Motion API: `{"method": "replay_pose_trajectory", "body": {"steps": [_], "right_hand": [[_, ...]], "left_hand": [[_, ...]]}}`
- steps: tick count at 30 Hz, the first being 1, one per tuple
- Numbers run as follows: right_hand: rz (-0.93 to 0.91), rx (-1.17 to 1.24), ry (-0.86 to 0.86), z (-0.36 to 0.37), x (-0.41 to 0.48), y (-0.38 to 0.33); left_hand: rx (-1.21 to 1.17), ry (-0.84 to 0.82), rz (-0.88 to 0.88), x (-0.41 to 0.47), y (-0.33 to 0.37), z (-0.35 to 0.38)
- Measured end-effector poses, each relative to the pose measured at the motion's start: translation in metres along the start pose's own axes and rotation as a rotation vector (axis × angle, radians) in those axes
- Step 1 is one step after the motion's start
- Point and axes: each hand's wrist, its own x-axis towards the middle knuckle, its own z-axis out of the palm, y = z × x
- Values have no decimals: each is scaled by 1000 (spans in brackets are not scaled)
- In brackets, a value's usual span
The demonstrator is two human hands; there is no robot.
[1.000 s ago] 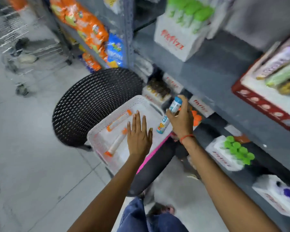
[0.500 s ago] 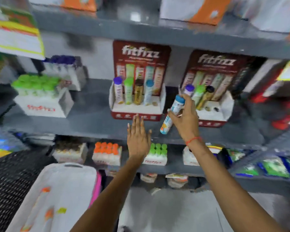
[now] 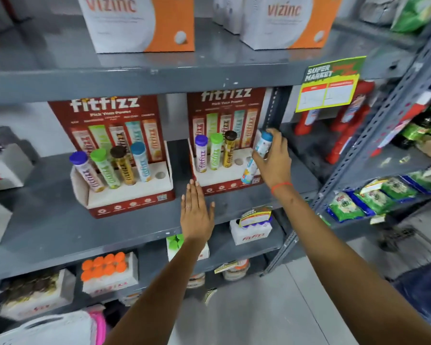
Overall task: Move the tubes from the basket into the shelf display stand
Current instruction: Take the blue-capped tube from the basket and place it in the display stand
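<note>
My right hand (image 3: 275, 161) grips a blue-capped white tube (image 3: 257, 155), tilted, over the front right of the right red display stand (image 3: 228, 189). That stand holds purple-, green- and brown-capped tubes (image 3: 216, 151), with two round holes (image 3: 239, 161) bare beside them. The left display stand (image 3: 132, 201) carries several tubes and one bare hole. My left hand (image 3: 196, 212) hovers flat with fingers together over the grey shelf (image 3: 60, 220), holding nothing. A corner of the white basket (image 3: 47, 327) shows at the bottom left.
Orange and white cartons (image 3: 139, 23) stand on the shelf above. A yellow price tag (image 3: 327, 85) hangs at the upright post (image 3: 271, 110). Boxes of orange-capped tubes (image 3: 110, 272) and other stock fill the lower shelves. Green packets (image 3: 373, 197) lie on the rack to the right.
My view swung up from the basket to the shelf. My right hand carried the blue-capped tube from over the basket up to the right display stand. My left hand rose along, still holding nothing.
</note>
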Motion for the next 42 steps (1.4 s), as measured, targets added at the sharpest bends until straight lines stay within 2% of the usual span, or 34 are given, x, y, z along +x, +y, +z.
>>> {"method": "replay_pose_trajectory", "body": {"steps": [5,10,19,25,30,35,39,42], "right_hand": [[-61,-55,-13,19,38,0],[-91,-147,-109,44,56,8],[-74,-61,-176,56,62,25],[-64,-133,-263,55,69,24],[-133,-120,-294,59,63,27],[-105,-78,-307,56,71,25],[-24,4,-382,56,74,20],[-3,-24,-404,59,76,18]], "left_hand": [[78,-42,-35,0,-4,12],[102,-85,-87,-3,-5,16],[158,-148,-110,-1,-6,19],[177,-153,-119,-2,-4,16],[167,-160,-128,-2,-3,14],[172,-168,-130,-3,-2,14],[177,-169,-133,-2,-2,14],[178,-176,-138,-3,-2,14]]}}
